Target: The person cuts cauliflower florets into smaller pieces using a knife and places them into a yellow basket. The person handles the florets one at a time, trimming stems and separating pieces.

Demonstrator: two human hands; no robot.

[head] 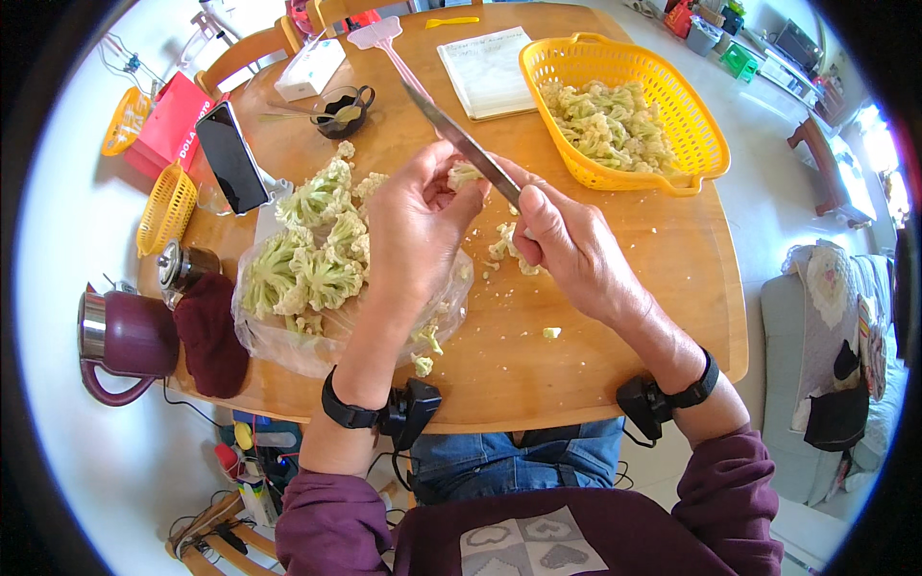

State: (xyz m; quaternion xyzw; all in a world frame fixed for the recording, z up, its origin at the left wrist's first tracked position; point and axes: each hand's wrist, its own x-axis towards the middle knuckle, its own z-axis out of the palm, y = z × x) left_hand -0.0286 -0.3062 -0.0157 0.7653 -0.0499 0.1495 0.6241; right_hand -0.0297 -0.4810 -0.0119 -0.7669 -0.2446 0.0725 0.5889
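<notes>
My left hand (425,216) pinches a small cauliflower floret (462,175) above the middle of the wooden table (612,345). Beside it, my right hand (576,245) grips a knife (472,147) whose blade slants up and left across the floret. Larger cauliflower pieces (310,266) lie on a clear plastic bag (274,338) left of my hands. Some loose florets (506,248) rest on the tabletop, partly hidden below my right hand, among white crumbs. At the back right, a yellow plastic basket (691,137) holds many cut florets (612,126).
An open notebook (486,72), a pink fly swatter (378,36) and a tissue box (310,68) lie at the back. Leftward stand a dark cup (342,115), a phone (232,158) on a stand, a glass jar (187,266) and a purple kettle (137,335).
</notes>
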